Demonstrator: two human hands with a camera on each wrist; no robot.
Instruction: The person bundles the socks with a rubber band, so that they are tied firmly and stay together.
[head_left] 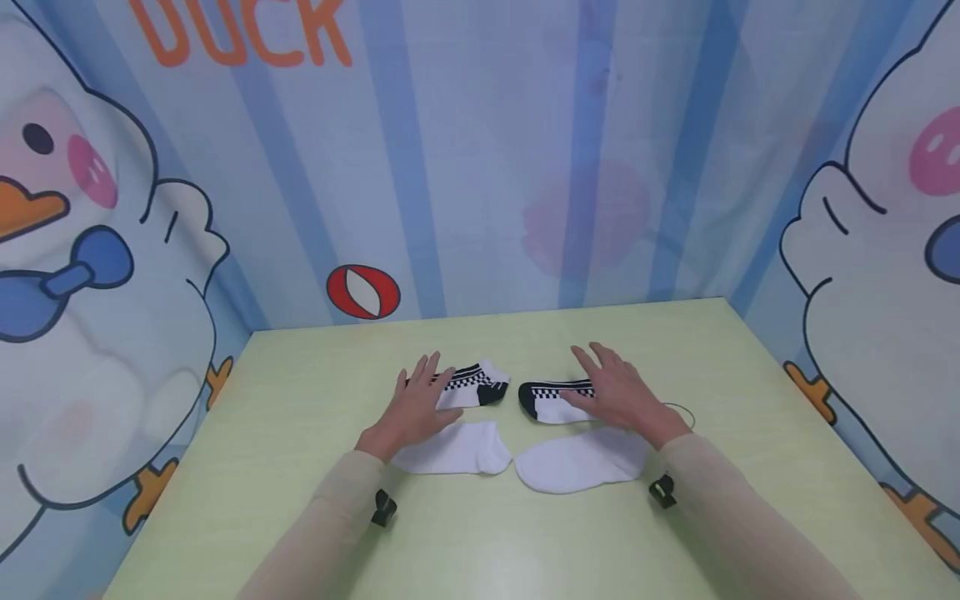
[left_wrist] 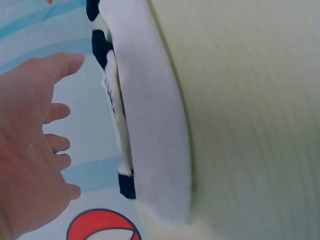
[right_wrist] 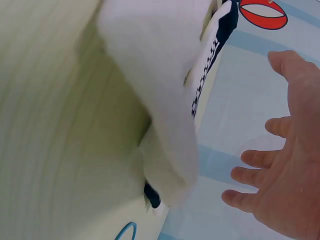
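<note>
Four... several socks lie flat on the table in two rows. At the back are a left checkered sock (head_left: pixel 471 393) and a right checkered sock (head_left: pixel 551 403), white with black toe or heel parts. In front lie a left plain white sock (head_left: pixel 453 450) and a right plain white sock (head_left: pixel 581 460). My left hand (head_left: pixel 417 410), fingers spread, is over the left checkered sock's outer end. My right hand (head_left: pixel 621 393), likewise spread, covers part of the right checkered sock. In the wrist views the left hand (left_wrist: pixel 30 140) and right hand (right_wrist: pixel 290 170) hold nothing.
The pale yellow table (head_left: pixel 480 533) ends at a blue striped curtain (head_left: pixel 495 167) with duck pictures at both sides. A thin loop of cord (right_wrist: pixel 129 227) lies at the right, beyond the right wrist. Dark clips (head_left: pixel 384 507) sit beside the wrists.
</note>
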